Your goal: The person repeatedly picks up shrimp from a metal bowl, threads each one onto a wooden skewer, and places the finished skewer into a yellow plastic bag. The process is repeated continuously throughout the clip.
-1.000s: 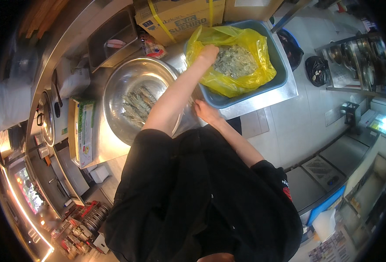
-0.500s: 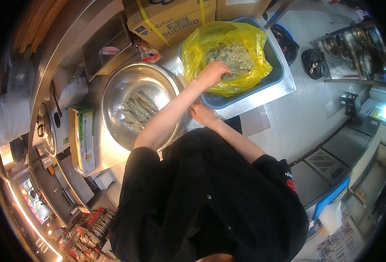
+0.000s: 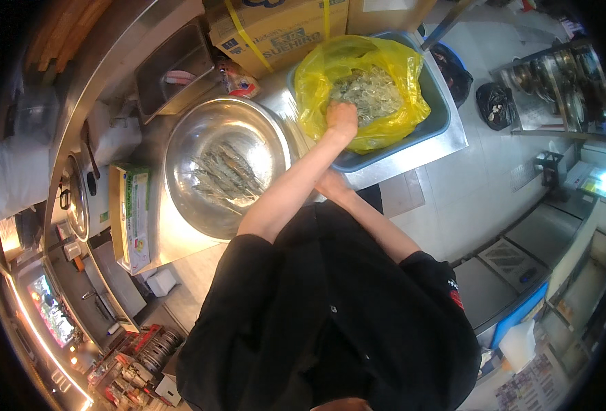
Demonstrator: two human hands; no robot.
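Note:
My left hand (image 3: 343,119) is inside the mouth of a yellow plastic bag (image 3: 310,75), its fingers curled down at the near left edge of a heap of translucent grey pieces, perhaps shrimp shells (image 3: 375,94). What it holds, if anything, is hidden. The bag lines a blue-grey tub (image 3: 441,103). Beneath my left forearm, my right hand (image 3: 332,183) is beside the tub's near left corner, its fingers covered by that forearm. To the left, a wide steel bowl (image 3: 186,137) holds several grey whole shrimp (image 3: 226,171); my left forearm passes over its right rim.
Bowl and tub stand on a steel table (image 3: 412,159). Behind are a cardboard box (image 3: 282,38) with yellow straps and a rectangular steel pan (image 3: 173,68). A narrow carton (image 3: 133,219) lies left of the bowl. A black bag (image 3: 495,106) sits on the floor at right.
My left hand has turned and its fingers have curled down at the bag's near left side. My right hand has slipped further under the left forearm. The whole view has shifted slightly.

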